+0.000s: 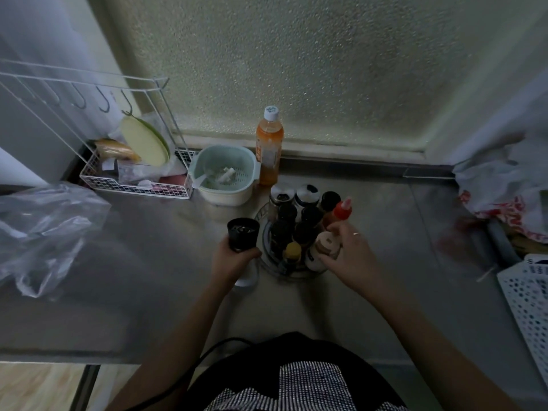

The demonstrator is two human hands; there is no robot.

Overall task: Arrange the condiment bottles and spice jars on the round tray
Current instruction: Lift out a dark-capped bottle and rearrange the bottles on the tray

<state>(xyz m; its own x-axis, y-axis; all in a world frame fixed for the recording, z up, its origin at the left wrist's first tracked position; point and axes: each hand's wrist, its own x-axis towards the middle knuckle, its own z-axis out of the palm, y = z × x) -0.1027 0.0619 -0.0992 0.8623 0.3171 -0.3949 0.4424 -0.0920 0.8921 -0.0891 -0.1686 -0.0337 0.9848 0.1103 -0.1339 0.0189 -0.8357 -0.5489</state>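
Note:
A round tray (271,266) sits mid-counter, packed with several dark-capped spice jars (311,216), two silver-lidded jars (280,195) at its back, a yellow-capped bottle (292,252) in front and a red squeeze bottle (342,210) on the right. My right hand (351,256) grips a white jar with a beige lid (321,249) at the tray's front right. Just left of the tray, my left hand (234,261) holds a white bottle with a wide black cap (243,234).
A tall orange drink bottle (269,146) and a pale green colander bowl (225,173) stand behind the tray. A white wire rack (133,179) is at the back left, clear plastic bags (44,229) lie left, printed bags (504,191) and a white perforated basket (530,295) right.

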